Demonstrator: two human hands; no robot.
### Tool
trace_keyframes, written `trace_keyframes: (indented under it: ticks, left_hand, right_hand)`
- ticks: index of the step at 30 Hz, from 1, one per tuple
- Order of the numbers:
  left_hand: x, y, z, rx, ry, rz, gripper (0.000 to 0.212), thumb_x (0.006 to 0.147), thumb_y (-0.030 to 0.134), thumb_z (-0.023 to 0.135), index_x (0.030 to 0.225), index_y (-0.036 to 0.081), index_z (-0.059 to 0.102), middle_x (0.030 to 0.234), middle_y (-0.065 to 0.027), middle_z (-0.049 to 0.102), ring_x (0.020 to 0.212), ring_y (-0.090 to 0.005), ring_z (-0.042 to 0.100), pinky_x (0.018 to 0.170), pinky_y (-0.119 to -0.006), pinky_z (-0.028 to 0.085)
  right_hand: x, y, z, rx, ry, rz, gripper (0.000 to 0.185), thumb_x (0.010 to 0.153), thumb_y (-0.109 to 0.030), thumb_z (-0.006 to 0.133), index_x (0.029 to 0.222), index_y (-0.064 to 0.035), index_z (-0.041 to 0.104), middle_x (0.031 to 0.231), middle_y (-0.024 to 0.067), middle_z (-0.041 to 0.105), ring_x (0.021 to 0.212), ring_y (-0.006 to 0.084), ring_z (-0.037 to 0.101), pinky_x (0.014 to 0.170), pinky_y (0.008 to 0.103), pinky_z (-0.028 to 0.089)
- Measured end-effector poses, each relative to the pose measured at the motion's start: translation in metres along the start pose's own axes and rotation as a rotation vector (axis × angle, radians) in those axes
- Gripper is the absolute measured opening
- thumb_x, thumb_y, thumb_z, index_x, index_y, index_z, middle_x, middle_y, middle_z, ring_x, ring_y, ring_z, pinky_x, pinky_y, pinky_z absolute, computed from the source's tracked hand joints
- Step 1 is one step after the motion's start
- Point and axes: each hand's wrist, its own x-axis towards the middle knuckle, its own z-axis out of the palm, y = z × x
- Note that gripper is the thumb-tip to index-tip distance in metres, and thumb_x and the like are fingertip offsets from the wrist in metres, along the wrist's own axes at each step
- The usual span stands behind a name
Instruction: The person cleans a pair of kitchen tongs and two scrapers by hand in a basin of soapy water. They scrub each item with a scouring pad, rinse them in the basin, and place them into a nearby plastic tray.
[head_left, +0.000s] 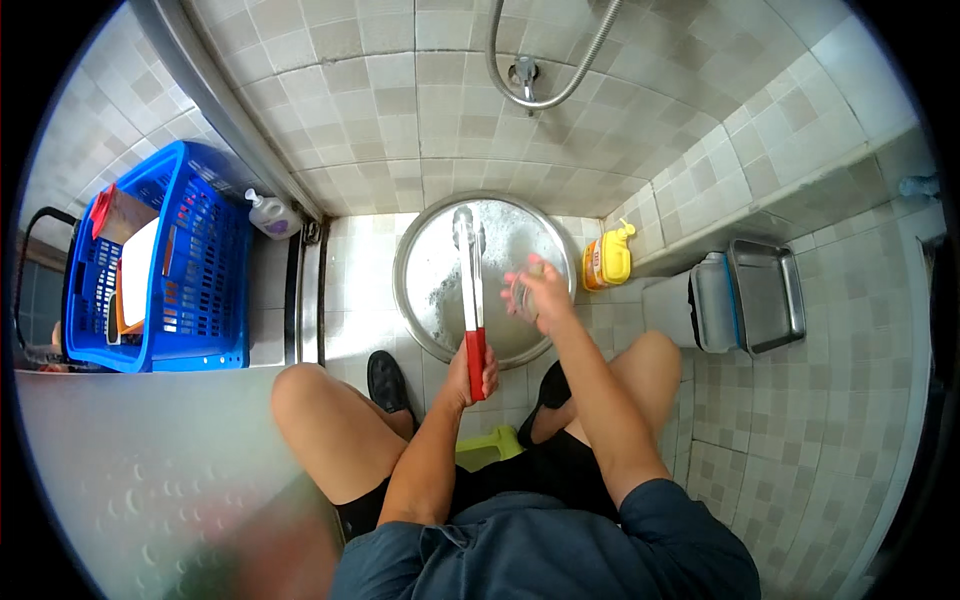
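My left hand (456, 375) is closed around the red handle of a pair of metal kitchen tongs (476, 360), whose silvery arms point away from me over a large round metal basin (420, 330). Sudsy water (442, 281) covers part of the basin's inside. Over the basin's right side is my right hand (544, 292), fingers curled around something see-through and blurred, perhaps a scrubber or a small clear cup; which one I cannot tell. It is apart from the tongs.
A yellow bottle (609, 257) stands right of the basin, a pump bottle (272, 216) and blue plastic basket (199, 277) to the left. Farther right are a metal tray (772, 300) and lidded container (716, 307). A shower hose (495, 52) hangs above; a green stool (491, 444) is below me.
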Motion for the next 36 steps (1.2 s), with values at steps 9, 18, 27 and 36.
trace_keyframes:
  ticks: [9, 18, 27, 36]
  left_hand:
    - [0.002, 0.0, 0.027, 0.042, -0.039, 0.07, 0.063, 0.1, 0.066, 0.03, 0.076, 0.01, 0.048, 0.047, -0.0054, 0.041, 0.032, -0.0221, 0.038, 0.032, -0.033, 0.033]
    - [-0.008, 0.004, 0.054, 0.48, 0.259, 0.192, 0.044, 0.103, 0.044, 0.044, 0.091, 0.004, 0.056, 0.108, -0.0127, 0.062, 0.079, -0.0255, 0.064, 0.056, -0.038, 0.056]
    - [-0.004, 0.003, 0.047, 0.473, 0.147, 0.328, 0.033, 0.098, 0.029, 0.054, 0.098, -0.003, 0.063, 0.089, -0.0113, 0.065, 0.078, -0.0241, 0.066, 0.066, -0.039, 0.057]
    - [-0.001, 0.009, 0.034, 0.702, 0.385, 0.433, 0.037, 0.099, 0.035, 0.052, 0.085, 0.002, 0.063, 0.073, -0.0075, 0.062, 0.064, -0.0181, 0.06, 0.058, -0.032, 0.049]
  right_hand:
    - [-0.007, 0.047, -0.056, -0.769, 0.074, -0.21, 0.021, 0.099, -0.017, 0.055, 0.111, -0.0014, 0.063, 0.093, 0.0072, 0.068, 0.073, 0.0162, 0.065, 0.057, 0.0263, 0.051]
    - [-0.078, 0.033, -0.017, -0.561, -0.022, -0.123, 0.023, 0.098, -0.019, 0.055, 0.101, 0.0031, 0.062, 0.079, 0.0044, 0.062, 0.08, 0.0164, 0.064, 0.066, 0.0324, 0.052]
    - [-0.101, 0.051, -0.015, -1.189, -0.019, -0.547, 0.034, 0.095, -0.024, 0.055, 0.118, -0.0028, 0.068, 0.118, 0.0193, 0.062, 0.111, 0.0398, 0.056, 0.1, 0.0472, 0.042]
    - [-0.114, 0.038, 0.006, -1.1, 0.124, -0.779, 0.038, 0.094, -0.026, 0.061, 0.118, 0.0028, 0.061, 0.116, 0.022, 0.06, 0.11, 0.0389, 0.055, 0.097, 0.0466, 0.043]
